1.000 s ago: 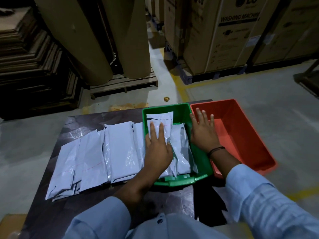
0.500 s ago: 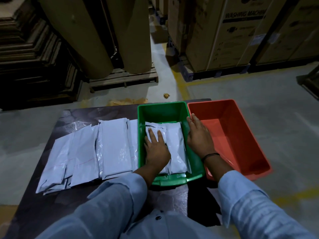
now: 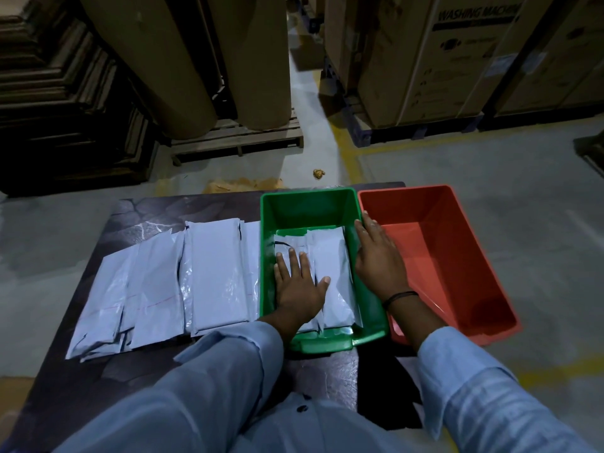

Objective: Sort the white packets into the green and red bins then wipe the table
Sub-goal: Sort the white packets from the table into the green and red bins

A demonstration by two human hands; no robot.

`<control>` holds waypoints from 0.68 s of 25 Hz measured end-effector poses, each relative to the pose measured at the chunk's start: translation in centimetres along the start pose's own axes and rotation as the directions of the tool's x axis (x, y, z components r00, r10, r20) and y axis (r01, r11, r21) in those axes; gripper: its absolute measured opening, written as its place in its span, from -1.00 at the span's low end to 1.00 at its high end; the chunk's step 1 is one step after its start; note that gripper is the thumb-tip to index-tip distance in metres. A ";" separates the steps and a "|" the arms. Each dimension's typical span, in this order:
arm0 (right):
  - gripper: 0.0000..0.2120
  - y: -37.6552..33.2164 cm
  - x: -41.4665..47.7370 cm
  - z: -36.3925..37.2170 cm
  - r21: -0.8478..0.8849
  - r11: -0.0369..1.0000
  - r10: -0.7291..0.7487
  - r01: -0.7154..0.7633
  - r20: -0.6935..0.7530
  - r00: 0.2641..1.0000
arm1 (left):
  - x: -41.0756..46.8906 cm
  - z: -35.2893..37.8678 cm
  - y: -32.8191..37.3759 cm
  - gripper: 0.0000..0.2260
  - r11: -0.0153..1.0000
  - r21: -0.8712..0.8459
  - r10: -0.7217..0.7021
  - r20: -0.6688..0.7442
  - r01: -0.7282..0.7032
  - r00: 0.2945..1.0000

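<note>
White packets in the bin (image 3: pixel 330 256) lay flat under the left hand (image 3: pixel 299 291), whose fingers (image 3: pixel 293 260) were straight and slightly spread, pressing down on the plastic with the thumb out to the right; nothing was curled round or pinched. Those packets sat on the floor of the green bin (image 3: pixel 309 209), extending past the fingertips toward its far wall and back under the palm toward its near rim. The right hand (image 3: pixel 379 259) lay with its fingers (image 3: pixel 368 227) straight and close together, flat against the green bin's right-hand rim, where it stood just beside the red bin (image 3: pixel 457 256); whether the fingertips also touched the red rim I could not tell. A dark wristband (image 3: pixel 401 296) circled that wrist. To the right of the right fingers the red bin showed only its own bare floor. To the left of the left fingers, outside the green wall, more white packets on the table (image 3: pixel 212 276) lay in an overlapping row, the nearest one touching the bin's side. They rested on a dark table (image 3: pixel 147 209). Pale blue sleeves (image 3: pixel 228 371) covered both forearms. Well beyond the fingertips, on the concrete floor, stood tall brown paper rolls (image 3: pixel 157 60) on a wooden pallet (image 3: pixel 235 138) and a cardboard carton (image 3: pixel 441 67) printed with the words WASHING MACHINE.
</note>
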State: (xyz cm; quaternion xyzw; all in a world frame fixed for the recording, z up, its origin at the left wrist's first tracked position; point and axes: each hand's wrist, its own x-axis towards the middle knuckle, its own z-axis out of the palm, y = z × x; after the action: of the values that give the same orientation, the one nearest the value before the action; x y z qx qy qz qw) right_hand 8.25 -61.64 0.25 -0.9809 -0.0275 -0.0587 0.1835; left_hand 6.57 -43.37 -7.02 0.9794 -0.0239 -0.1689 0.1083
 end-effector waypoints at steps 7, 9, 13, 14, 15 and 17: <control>-0.43 0.0 0.0 0.0 -0.010 1.000 0.000 0.001 0.017 1.000 | 0.1 0.2 -0.3 -0.17 0.994 -0.108 0.001 0.057 0.005 0.998; -0.42 -0.2 0.1 -0.2 -0.020 1.000 -0.001 0.001 0.021 1.000 | 0.1 0.2 -0.4 -0.17 0.991 -0.134 0.001 0.064 0.008 0.998; -0.42 -0.5 0.0 -0.4 -0.044 0.999 0.001 0.000 0.036 0.999 | -0.1 -0.7 -0.4 -0.14 0.990 -0.138 0.011 0.129 0.007 0.992; -0.43 -0.5 0.0 -0.5 -0.050 0.999 0.001 0.001 0.042 0.999 | -0.1 -1.1 -0.3 -0.14 0.992 -0.129 0.008 0.143 0.010 0.990; -0.43 -0.5 0.1 -0.6 -0.056 0.998 -0.003 0.005 0.042 0.999 | -0.2 -1.6 -0.2 -0.15 0.994 -0.113 0.005 0.145 0.012 0.989; -0.42 -0.7 0.1 -0.6 -0.065 0.998 0.003 0.000 0.042 0.999 | -0.6 -3.0 0.3 -0.17 0.998 -0.044 0.046 0.094 -0.042 0.995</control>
State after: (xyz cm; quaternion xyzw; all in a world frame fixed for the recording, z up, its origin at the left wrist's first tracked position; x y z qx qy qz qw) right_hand 8.26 -61.24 1.07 -0.9874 -0.0285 -0.0389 0.1509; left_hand 7.00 -43.02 -4.04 0.9670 -0.0471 -0.2132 0.1314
